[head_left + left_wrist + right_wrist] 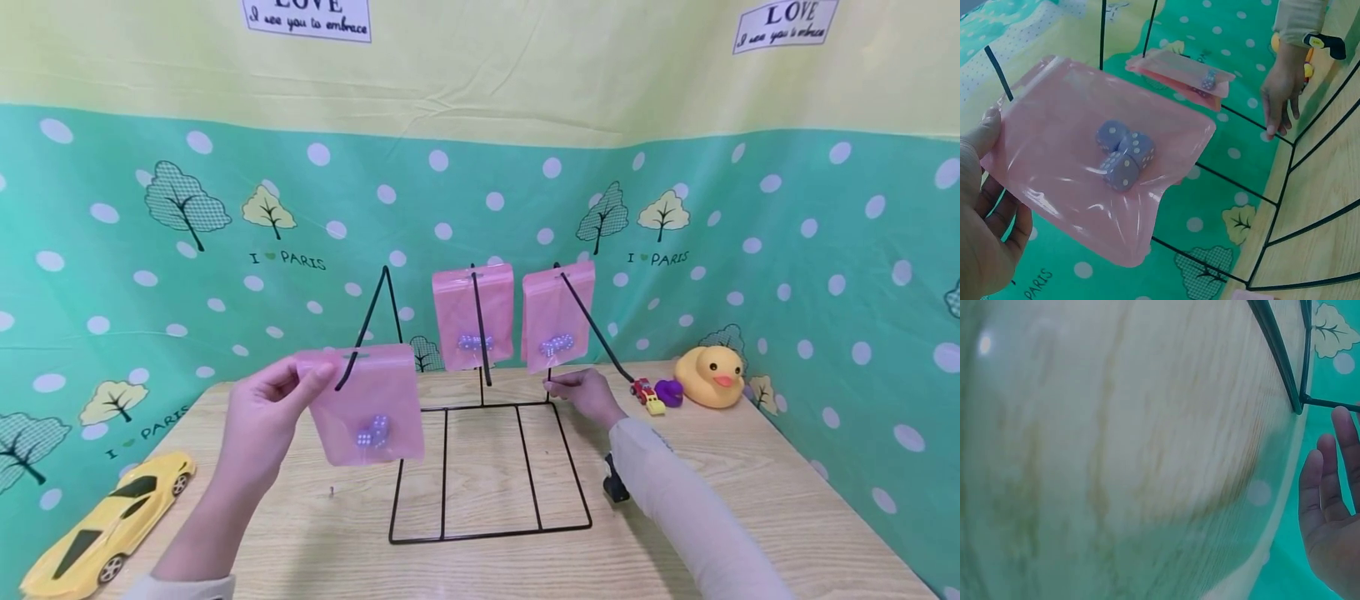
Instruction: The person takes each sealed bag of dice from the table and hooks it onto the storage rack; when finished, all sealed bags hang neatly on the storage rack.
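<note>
My left hand (262,417) pinches the upper left edge of a pink zip bag (337,433) between thumb and fingers. Three purple dice (1119,153) show through this bag in the left wrist view. A left hook of the black wire display rack (491,533) passes through the hole at the bag's top. Two more pink bags, a middle one (453,312) and a right one (540,312), hang on the other hooks, with purple dice inside. At the rack's back right corner, my right hand (591,398) pinches the upright with its fingertips; its other fingers (1329,475) are nearly straight.
On the wooden table (315,550), a yellow toy car (112,525) stands at the left. A yellow rubber duck (708,379), a small purple duck (667,393) and a little red-and-yellow toy car (647,396) sit at the back right. A patterned green cloth (315,225) hangs behind.
</note>
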Available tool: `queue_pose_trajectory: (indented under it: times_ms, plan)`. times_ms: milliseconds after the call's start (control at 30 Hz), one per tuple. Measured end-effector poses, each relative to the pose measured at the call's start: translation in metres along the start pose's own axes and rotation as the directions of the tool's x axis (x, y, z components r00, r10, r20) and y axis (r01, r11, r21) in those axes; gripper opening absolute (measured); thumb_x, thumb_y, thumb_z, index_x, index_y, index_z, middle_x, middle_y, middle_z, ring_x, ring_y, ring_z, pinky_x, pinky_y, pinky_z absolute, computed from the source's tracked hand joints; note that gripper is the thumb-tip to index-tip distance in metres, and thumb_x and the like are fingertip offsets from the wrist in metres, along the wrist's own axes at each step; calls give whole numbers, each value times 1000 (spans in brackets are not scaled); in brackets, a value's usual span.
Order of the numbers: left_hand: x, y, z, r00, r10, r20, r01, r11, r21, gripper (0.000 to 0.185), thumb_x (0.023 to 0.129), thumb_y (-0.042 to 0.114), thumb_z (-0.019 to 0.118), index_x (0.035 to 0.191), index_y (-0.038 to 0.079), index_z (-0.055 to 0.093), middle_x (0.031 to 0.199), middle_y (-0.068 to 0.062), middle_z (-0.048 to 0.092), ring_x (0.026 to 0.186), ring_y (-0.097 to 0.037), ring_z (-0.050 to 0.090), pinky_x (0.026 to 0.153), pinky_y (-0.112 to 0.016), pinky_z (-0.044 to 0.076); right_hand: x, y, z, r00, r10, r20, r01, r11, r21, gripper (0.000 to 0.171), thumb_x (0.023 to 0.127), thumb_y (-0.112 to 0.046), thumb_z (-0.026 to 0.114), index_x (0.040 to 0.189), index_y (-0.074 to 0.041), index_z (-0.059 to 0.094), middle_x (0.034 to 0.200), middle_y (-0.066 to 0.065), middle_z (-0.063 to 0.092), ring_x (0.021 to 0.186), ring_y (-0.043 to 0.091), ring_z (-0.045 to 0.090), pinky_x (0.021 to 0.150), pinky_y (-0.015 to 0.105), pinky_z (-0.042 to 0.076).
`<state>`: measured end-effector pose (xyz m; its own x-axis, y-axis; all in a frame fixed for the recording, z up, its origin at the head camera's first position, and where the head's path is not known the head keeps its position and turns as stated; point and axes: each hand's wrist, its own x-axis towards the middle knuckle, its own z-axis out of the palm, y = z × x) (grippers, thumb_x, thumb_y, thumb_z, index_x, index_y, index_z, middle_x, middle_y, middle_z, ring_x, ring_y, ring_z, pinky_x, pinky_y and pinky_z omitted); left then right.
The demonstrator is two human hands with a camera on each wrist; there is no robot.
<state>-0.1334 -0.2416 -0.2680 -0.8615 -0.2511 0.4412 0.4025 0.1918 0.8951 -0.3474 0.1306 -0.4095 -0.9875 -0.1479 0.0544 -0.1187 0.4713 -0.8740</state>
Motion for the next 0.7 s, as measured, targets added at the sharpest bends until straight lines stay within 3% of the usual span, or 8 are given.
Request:
queue_pose_trajectory:
  times_ms: [233, 533, 700]
  plan:
    - [11, -5, 5, 998, 15, -53, -15, 1000, 3, 12, 96, 10, 73, 84, 9, 75, 74, 5, 67, 67, -11, 49, 61, -19, 42, -1, 0, -2, 1000, -29, 6, 29, 1000, -12, 26, 96, -24, 73, 112, -4, 77, 101, 8, 77, 104, 32, 68, 91, 44, 54]
    - [12, -21, 2, 998, 64, 20, -63, 996, -65, 17, 100, 7, 65, 90, 14, 77, 87, 7, 74, 81, -5, 64, 79, -14, 51, -4, -1, -2, 999, -45, 10, 45, 999, 0, 26, 97, -22, 72, 113, -2, 76, 103, 11, 76, 105, 32, 69, 95, 48, 53]
    - [13, -22, 0, 996, 91, 4, -91, 994, -54, 12, 99, 4, 67, 90, 5, 75, 84, 6, 74, 77, -5, 64, 77, -15, 52, -4, -1, -2, 998, -60, 25, 61, 998, -32, 26, 98, -23, 71, 115, -3, 75, 108, 11, 76, 106, 30, 69, 97, 48, 52]
